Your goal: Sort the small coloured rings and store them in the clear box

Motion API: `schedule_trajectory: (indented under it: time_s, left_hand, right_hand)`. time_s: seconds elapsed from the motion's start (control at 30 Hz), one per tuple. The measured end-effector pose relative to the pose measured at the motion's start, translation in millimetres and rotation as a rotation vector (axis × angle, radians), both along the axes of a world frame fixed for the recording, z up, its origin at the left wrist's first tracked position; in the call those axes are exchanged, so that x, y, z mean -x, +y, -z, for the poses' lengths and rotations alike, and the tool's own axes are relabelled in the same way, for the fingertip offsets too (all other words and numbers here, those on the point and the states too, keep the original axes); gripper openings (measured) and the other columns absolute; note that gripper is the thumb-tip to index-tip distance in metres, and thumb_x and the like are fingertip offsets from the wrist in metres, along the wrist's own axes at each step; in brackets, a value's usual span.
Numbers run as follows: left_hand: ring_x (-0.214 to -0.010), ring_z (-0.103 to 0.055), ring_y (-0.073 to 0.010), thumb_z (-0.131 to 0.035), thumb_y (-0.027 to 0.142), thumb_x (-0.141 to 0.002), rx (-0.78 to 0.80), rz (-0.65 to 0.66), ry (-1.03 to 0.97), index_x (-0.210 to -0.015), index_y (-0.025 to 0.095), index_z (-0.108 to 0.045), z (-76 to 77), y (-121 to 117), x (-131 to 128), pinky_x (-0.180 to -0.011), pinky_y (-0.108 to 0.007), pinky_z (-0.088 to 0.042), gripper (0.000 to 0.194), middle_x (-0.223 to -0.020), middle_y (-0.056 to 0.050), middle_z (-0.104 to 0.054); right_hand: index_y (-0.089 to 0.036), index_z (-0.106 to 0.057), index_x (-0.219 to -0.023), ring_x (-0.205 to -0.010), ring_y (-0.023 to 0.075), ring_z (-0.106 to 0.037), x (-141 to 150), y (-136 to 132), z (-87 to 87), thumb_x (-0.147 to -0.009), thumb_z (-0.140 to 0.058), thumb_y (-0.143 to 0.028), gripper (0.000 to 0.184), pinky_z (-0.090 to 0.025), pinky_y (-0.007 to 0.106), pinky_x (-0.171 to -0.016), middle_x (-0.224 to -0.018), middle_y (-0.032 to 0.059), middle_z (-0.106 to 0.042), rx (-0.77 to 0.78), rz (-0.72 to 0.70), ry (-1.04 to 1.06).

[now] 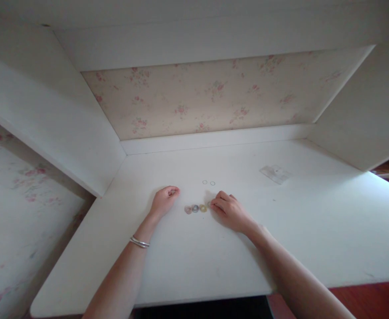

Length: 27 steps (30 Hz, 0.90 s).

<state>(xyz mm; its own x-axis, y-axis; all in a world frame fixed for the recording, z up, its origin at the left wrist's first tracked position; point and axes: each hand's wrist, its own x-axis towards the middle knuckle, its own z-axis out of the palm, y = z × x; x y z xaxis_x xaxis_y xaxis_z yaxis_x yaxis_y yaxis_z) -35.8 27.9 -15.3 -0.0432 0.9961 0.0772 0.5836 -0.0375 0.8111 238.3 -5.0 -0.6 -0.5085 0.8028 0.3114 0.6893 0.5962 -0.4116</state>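
Note:
Four small coils or ring stacks would be too fine to count surely, but a row of several small round ring-like pieces lies between my hands: a pinkish one [188, 210], a grey one [195, 208] and a yellow one [202, 208]. At the row's right end, my right hand [229, 212] has its fingertips closed on a pale ring-like piece [209, 204], partly hidden by the fingers. My left hand [164, 200] rests on the table left of the row, fingers curled together; whatever they may hold is hidden. Two thin rings [205, 182] [212, 183] lie farther back, apart from both hands.
A clear plastic bag [275, 173] lies flat at the back right of the white table [181, 261]. White panels [91, 110] [353, 102] enclose the sides, with flowered wallpaper [194, 97] behind. The table's front edge runs below my forearms.

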Motion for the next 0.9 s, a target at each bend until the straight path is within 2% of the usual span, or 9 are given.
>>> schedule_trajectory:
  time_s: [0.13, 0.23, 0.3, 0.43, 0.57, 0.73, 0.9]
  left_hand:
    - [-0.087, -0.066, -0.0188, -0.054, 0.042, -0.078, 0.01, -0.003, 0.003, -0.093, 0.019, -0.069, -1.5, 0, -1, -0.08, -0.028, -0.049, 0.031, -0.094, -0.005, -0.072]
    - [-0.087, -0.066, -0.0187, -0.054, 0.043, -0.078, 0.006, -0.006, 0.016, -0.092, 0.02, -0.069, -1.2, 0, -1, -0.08, -0.028, -0.049, 0.031, -0.094, -0.004, -0.072]
    - [-0.087, -0.066, -0.0187, -0.054, 0.043, -0.078, 0.005, -0.001, 0.015, -0.092, 0.02, -0.069, -0.3, 1, -1, -0.08, -0.028, -0.049, 0.03, -0.094, -0.003, -0.072]
    - [-0.087, -0.065, -0.0188, -0.054, 0.044, -0.078, 0.002, 0.002, 0.013, -0.091, 0.02, -0.069, 0.5, 1, 0, -0.081, -0.028, -0.049, 0.031, -0.094, -0.003, -0.072]
    - [-0.086, -0.065, -0.0191, -0.053, 0.044, -0.078, -0.002, -0.008, 0.038, -0.091, 0.02, -0.069, -0.8, 1, -1, -0.081, -0.029, -0.048, 0.032, -0.093, -0.003, -0.072]
    - [-0.085, -0.065, -0.0188, -0.053, 0.042, -0.079, -0.006, -0.005, 0.057, -0.091, 0.021, -0.07, -1.5, 0, -1, -0.08, -0.028, -0.049, 0.03, -0.093, -0.003, -0.072]
    - [-0.085, -0.065, -0.0183, -0.053, 0.042, -0.079, -0.007, -0.01, 0.037, -0.091, 0.02, -0.069, -1.0, 0, -1, -0.079, -0.028, -0.049, 0.03, -0.093, -0.003, -0.072]
  right_hand:
    - [-0.022, -0.062, -0.103, -0.087, 0.0155, -0.056, -5, 11, 5.9, -0.095, -0.037, -0.03, 0.027, -0.038, 0.029, -0.079, -0.097, 0.0065, -0.058, -0.027, 0.181, 0.036]
    - [-0.025, -0.056, -0.12, -0.091, 0.0186, -0.054, -5, 19, 9.9, -0.095, -0.038, -0.031, 0.031, -0.035, 0.033, -0.08, -0.102, 0.0075, -0.057, -0.023, 0.341, -0.086]
    - [-0.029, -0.05, -0.127, -0.094, 0.0207, -0.053, -3, 23, 10.1, -0.095, -0.038, -0.034, 0.036, -0.033, 0.035, -0.079, -0.103, 0.0078, -0.056, -0.014, 0.397, -0.188]
    - [-0.035, -0.052, -0.125, -0.092, 0.0209, -0.051, 1, 25, 5.7, -0.095, -0.035, -0.037, 0.035, -0.029, 0.035, -0.077, -0.102, 0.0067, -0.054, -0.009, 0.407, -0.274]
    - [-0.029, -0.059, -0.116, -0.09, 0.0209, -0.05, 1, 26, 2.7, -0.093, -0.039, -0.037, 0.032, -0.029, 0.035, -0.077, -0.104, 0.0083, -0.053, -0.013, 0.395, -0.242]
    - [-0.032, -0.048, -0.129, -0.087, 0.0209, -0.049, 2, 30, 5.3, -0.092, -0.04, -0.039, 0.039, -0.031, 0.037, -0.078, -0.101, 0.0083, -0.053, -0.033, 0.386, -0.214]
    - [-0.028, -0.061, -0.113, -0.088, 0.0204, -0.049, -1, 30, 9.1, -0.092, -0.04, -0.038, 0.031, -0.032, 0.036, -0.078, -0.1, 0.0086, -0.053, -0.029, 0.371, -0.175]
